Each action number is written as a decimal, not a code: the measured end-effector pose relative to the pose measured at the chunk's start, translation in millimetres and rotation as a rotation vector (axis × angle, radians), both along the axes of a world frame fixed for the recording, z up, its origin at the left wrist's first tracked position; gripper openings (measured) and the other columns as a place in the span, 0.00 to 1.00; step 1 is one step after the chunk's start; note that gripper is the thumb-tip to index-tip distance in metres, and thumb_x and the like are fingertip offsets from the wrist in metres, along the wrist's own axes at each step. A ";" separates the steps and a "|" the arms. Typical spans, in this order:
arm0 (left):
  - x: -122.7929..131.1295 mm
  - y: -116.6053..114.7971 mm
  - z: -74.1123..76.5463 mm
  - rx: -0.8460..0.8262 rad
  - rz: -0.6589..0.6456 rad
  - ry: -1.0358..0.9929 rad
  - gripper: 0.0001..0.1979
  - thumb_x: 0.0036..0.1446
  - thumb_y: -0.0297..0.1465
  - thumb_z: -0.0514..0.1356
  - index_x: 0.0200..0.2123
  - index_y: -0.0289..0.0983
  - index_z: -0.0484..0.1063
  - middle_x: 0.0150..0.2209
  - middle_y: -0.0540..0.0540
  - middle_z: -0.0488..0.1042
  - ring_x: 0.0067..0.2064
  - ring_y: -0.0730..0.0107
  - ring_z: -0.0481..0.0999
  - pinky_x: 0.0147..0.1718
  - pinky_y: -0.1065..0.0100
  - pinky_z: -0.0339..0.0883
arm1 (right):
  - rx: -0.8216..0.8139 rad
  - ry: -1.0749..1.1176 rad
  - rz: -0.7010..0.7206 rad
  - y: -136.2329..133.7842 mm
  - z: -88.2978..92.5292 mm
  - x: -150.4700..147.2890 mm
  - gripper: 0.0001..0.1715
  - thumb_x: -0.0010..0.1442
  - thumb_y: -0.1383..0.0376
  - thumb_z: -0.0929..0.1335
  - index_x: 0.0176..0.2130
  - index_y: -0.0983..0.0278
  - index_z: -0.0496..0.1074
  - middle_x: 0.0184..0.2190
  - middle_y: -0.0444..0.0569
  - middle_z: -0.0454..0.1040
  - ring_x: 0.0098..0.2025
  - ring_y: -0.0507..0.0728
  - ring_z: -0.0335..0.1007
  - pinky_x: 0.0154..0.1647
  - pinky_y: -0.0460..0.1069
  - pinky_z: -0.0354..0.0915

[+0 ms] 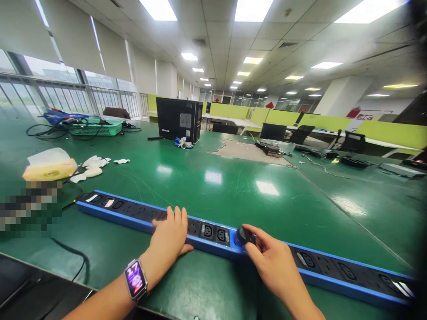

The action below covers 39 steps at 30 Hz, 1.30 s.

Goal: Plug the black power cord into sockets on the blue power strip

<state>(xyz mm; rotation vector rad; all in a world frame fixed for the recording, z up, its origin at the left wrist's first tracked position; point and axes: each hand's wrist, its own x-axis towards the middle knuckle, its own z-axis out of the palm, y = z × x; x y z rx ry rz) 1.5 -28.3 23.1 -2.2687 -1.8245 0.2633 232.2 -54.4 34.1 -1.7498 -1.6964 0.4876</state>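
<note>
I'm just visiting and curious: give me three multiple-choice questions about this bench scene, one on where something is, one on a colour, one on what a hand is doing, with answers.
1. Where does the tissue pack lie?
A. At the table's left side
B. On top of the computer case
C. Between the two hands

2. What colour is the frame of the power strip?
A. Red
B. Blue
C. Yellow

3. What is the right hand doing?
A. Hanging in the air, touching nothing
B. Gripping a cup
C. Pinching a black plug at the strip

Answers:
1. A, the pack sits far left on the green table, well away from the computer case.
2. B, blue edges run along both sides of the black sockets.
3. C, thumb and fingers close round the plug, while the left hand lies flat on the strip.
</note>
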 end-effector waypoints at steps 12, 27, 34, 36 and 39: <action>0.4 1.0 -3.2 0.003 0.014 -0.011 0.46 0.48 0.48 0.64 0.64 0.31 0.54 0.62 0.24 0.58 0.61 0.33 0.57 0.40 0.36 0.69 | -0.088 0.010 -0.012 1.9 1.3 -4.2 0.29 0.49 0.57 0.60 0.45 0.65 0.77 0.16 0.40 0.66 0.19 0.54 0.62 0.23 0.48 0.58; -1.2 -8.2 7.5 -0.023 -0.043 -0.153 0.41 0.51 0.42 0.62 0.63 0.29 0.55 0.64 0.28 0.55 0.64 0.39 0.55 0.53 0.41 0.61 | -0.033 -0.154 -0.017 25.6 3.7 14.5 0.28 0.61 0.46 0.58 0.46 0.56 0.77 0.44 0.49 0.79 0.44 0.61 0.74 0.37 0.50 0.65; 69.5 0.3 29.1 -0.107 -0.231 -0.781 0.22 0.63 0.40 0.48 0.56 0.38 0.67 0.55 0.44 0.71 0.56 0.65 0.69 0.56 0.63 0.62 | -0.225 -0.354 -0.148 64.6 -11.9 43.0 0.27 0.61 0.50 0.57 0.40 0.60 0.78 0.39 0.54 0.79 0.42 0.63 0.75 0.37 0.52 0.64; 98.5 11.3 36.7 -0.128 -0.179 -0.791 0.25 0.63 0.43 0.43 0.52 0.37 0.71 0.49 0.41 0.75 0.51 0.61 0.73 0.50 0.60 0.67 | -0.258 -0.377 -0.143 65.3 -14.5 41.5 0.28 0.60 0.50 0.57 0.39 0.60 0.78 0.39 0.56 0.79 0.42 0.65 0.75 0.36 0.54 0.63; 127.2 26.8 44.0 -0.208 -0.147 -0.662 0.27 0.63 0.43 0.41 0.43 0.35 0.76 0.43 0.37 0.78 0.46 0.54 0.76 0.43 0.56 0.69 | -0.303 -0.413 -0.150 64.6 -14.6 39.0 0.28 0.61 0.51 0.56 0.39 0.60 0.78 0.40 0.59 0.79 0.42 0.66 0.74 0.36 0.55 0.63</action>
